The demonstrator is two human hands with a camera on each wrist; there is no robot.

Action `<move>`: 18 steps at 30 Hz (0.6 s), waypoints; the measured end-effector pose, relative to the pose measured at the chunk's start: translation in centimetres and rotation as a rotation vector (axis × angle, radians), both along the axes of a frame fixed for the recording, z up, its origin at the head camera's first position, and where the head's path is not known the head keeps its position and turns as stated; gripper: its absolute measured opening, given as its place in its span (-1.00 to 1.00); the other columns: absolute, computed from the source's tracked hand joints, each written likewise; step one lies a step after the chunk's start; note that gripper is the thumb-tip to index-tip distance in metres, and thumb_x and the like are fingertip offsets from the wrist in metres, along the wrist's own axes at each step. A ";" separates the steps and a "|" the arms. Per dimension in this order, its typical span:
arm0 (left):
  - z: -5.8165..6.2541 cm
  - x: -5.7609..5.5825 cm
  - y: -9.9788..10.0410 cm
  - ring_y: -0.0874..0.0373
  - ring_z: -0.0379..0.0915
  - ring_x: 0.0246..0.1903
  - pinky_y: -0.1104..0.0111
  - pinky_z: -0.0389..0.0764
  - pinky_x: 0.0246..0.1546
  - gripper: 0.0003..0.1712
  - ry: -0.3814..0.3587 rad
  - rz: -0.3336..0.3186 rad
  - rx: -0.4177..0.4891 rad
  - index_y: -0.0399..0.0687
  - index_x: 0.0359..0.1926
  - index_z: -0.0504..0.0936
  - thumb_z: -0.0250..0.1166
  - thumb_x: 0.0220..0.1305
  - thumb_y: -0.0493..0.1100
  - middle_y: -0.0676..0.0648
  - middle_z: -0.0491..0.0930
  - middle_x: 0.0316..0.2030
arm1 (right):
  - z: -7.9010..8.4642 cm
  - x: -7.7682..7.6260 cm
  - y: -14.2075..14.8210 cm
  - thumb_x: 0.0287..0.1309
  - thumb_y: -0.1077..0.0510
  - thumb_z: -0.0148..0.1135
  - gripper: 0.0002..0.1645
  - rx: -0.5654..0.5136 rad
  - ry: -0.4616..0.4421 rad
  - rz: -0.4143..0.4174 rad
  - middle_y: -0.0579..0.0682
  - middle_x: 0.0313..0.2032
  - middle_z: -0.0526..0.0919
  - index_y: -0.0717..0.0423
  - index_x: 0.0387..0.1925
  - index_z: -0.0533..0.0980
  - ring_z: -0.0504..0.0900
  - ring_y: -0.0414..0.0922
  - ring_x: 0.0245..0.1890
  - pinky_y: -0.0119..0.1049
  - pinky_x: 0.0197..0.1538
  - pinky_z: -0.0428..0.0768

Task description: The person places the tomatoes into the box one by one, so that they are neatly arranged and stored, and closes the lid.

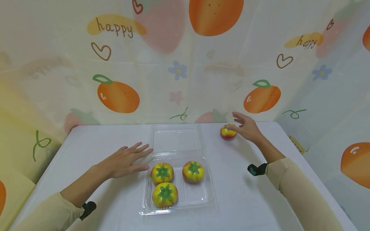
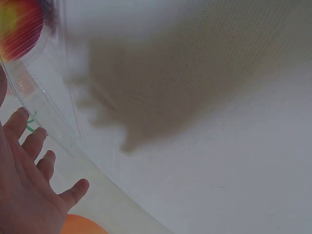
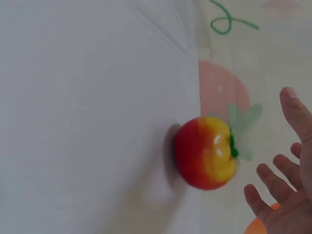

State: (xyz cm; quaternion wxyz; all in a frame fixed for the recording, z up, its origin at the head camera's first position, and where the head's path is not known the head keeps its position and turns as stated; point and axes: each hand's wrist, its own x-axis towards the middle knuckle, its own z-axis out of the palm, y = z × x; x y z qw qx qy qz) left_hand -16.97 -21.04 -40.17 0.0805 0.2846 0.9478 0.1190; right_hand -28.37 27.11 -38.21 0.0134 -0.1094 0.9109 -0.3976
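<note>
At the back right of the table lies a red-and-yellow persimmon (image 1: 227,132) with a green leafy top. My right hand (image 1: 246,128) hovers over it with fingers spread, its thumb overlapping the fruit in the head view. In the right wrist view a gap shows between the persimmon (image 3: 204,153) and the right hand (image 3: 287,195). A clear plastic clamshell box (image 1: 199,195) lies with its lid folded back. Inside are two persimmons in the left column, one behind (image 1: 157,178) and one in front (image 1: 159,199), and another at the back right (image 1: 189,176). Beside the box's left edge, my left hand (image 1: 124,160) holds nothing, fingers extended.
The box's clear lid (image 1: 177,139) lies flat toward the back edge. White cloth covers the table (image 1: 95,141). Behind it hangs a fruit-printed curtain (image 1: 202,89), which also covers both sides. Each wrist wears a dark strapped device (image 1: 256,169).
</note>
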 end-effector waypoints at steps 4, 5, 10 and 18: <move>0.1 0.0 0.1 -0.25 -0.02 0.47 -0.34 0.16 0.27 -0.17 0.012 -0.010 -0.007 0.10 0.50 0.27 0.03 0.37 0.39 -0.13 0.20 0.48 | -1.1 -0.5 0.6 0.25 -0.01 0.36 -0.02 -0.024 -0.047 -0.024 0.29 0.46 0.18 0.22 0.51 0.09 0.25 0.24 0.42 0.12 0.31 0.38; 0.1 0.0 0.1 -0.26 -0.01 0.47 -0.35 0.18 0.26 -0.17 0.014 -0.013 -0.008 0.10 0.50 0.27 0.03 0.37 0.39 -0.13 0.20 0.48 | -1.3 -0.6 0.7 0.25 -0.02 0.36 -0.01 -0.025 -0.055 -0.031 0.29 0.46 0.18 0.23 0.52 0.08 0.25 0.25 0.42 0.11 0.31 0.38; 0.1 0.0 0.1 -0.25 -0.02 0.47 -0.35 0.18 0.26 -0.17 0.010 -0.011 -0.014 0.11 0.50 0.27 0.02 0.37 0.40 -0.12 0.20 0.48 | -2.7 -0.9 1.1 0.25 -0.07 0.35 0.01 0.006 -0.097 -0.052 0.28 0.48 0.14 0.21 0.52 0.06 0.24 0.26 0.42 0.10 0.31 0.38; 0.0 -0.1 0.1 -0.25 -0.03 0.48 -0.35 0.16 0.26 -0.16 0.007 -0.003 -0.014 0.10 0.50 0.27 0.04 0.35 0.40 -0.12 0.19 0.48 | -4.0 -1.0 1.2 0.29 -0.04 0.31 -0.04 0.027 -0.123 -0.070 0.30 0.47 0.14 0.22 0.52 0.07 0.25 0.30 0.39 0.11 0.34 0.35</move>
